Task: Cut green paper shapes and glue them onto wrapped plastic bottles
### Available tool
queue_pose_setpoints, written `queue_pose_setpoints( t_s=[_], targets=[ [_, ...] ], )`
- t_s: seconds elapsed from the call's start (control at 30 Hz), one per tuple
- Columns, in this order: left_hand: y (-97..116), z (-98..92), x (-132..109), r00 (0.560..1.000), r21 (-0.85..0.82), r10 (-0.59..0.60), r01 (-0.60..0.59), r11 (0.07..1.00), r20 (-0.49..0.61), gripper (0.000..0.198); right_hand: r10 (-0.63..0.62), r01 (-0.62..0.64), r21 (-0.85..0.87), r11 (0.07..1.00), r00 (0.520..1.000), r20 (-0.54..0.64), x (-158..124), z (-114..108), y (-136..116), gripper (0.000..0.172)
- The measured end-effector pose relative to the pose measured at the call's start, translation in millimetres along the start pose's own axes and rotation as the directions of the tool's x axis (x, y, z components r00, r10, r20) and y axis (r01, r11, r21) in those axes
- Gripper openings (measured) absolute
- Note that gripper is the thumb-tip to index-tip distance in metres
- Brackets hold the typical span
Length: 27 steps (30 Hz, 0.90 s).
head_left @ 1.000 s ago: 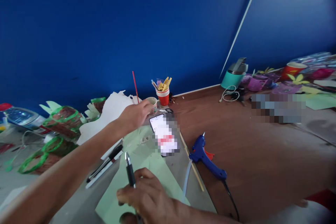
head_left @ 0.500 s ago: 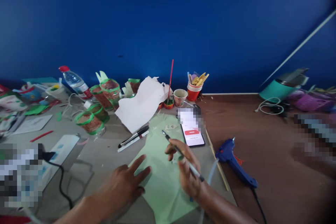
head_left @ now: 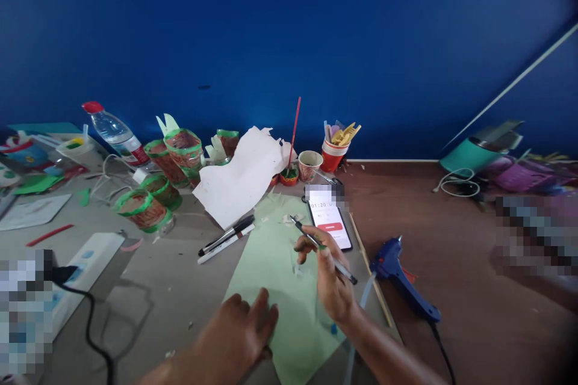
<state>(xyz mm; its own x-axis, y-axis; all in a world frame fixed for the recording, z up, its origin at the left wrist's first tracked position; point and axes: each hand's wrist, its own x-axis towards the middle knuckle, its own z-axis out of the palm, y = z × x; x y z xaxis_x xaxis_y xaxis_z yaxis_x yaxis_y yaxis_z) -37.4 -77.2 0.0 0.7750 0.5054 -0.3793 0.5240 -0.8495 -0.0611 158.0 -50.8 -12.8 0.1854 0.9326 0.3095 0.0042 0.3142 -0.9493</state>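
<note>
Head view: right hand (head_left: pixel 332 280) raised over light green paper sheet (head_left: pixel 289 289), fingers closed around black pen (head_left: pixel 323 248), pen tip pointing far-left. Left hand (head_left: pixel 239 337) near edge of frame, palm down, fingers spread loosely, resting on near-left edge of sheet, holding nothing. Sheet lies flat on grey table (head_left: pixel 180 277). Phone (head_left: pixel 330 222) just right of sheet's far end, screen lit. Blue glue gun (head_left: pixel 401 280) further right, on brown surface. Two markers (head_left: pixel 227 238) left of sheet. White paper (head_left: pixel 241 177) far-left, propped near cups.
</note>
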Motion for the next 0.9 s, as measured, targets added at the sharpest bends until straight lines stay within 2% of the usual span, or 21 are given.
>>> queue_pose_setpoints(
  t_s=[0.07,0.13,0.2,0.3,0.43,0.53,0.63,0.73,0.9],
  targets=[
    [9,0.8,6,1.000,-0.006,0.014,-0.014,1.000,-0.008,0.059,0.034,-0.034,-0.033,0.999,0.999,0.002,-1,1,3,0.042],
    [18,1.9,14,0.998,-0.021,0.064,-0.064,0.998,-0.027,0.049,0.079,-0.078,-0.055,0.995,0.997,0.018,-1,2,6,0.044],
    [26,3.0,22,0.995,-0.034,0.081,-0.083,0.996,-0.063,0.038,0.128,-0.123,-0.073,0.990,0.990,0.063,-2,4,8,0.045],
    [33,4.7,31,0.987,-0.062,0.111,-0.119,0.991,-0.116,0.035,0.190,-0.175,-0.108,0.979,0.970,0.149,-1,8,8,0.045],
    [32,6.0,34,0.979,-0.103,0.111,-0.130,0.986,-0.170,0.036,0.231,-0.190,-0.185,0.964,0.945,0.232,-2,12,5,0.030],
    [26,7.2,31,0.975,-0.106,0.124,-0.146,0.984,-0.186,0.041,0.252,-0.207,-0.207,0.956,0.943,0.219,-3,14,6,0.022],
    [20,9.6,32,0.970,-0.105,0.106,-0.131,0.986,-0.218,0.053,0.260,-0.232,-0.173,0.957,0.951,0.167,-5,13,9,0.021],
    [18,10.9,34,0.983,-0.114,0.047,-0.068,0.991,-0.177,0.066,0.253,-0.234,-0.161,0.959,0.962,0.104,-7,13,13,0.022],
    [18,4.5,34,0.988,-0.088,0.063,-0.076,0.993,-0.142,0.060,0.184,-0.155,-0.262,0.953,0.979,0.088,-8,13,16,0.021]
  ],
)
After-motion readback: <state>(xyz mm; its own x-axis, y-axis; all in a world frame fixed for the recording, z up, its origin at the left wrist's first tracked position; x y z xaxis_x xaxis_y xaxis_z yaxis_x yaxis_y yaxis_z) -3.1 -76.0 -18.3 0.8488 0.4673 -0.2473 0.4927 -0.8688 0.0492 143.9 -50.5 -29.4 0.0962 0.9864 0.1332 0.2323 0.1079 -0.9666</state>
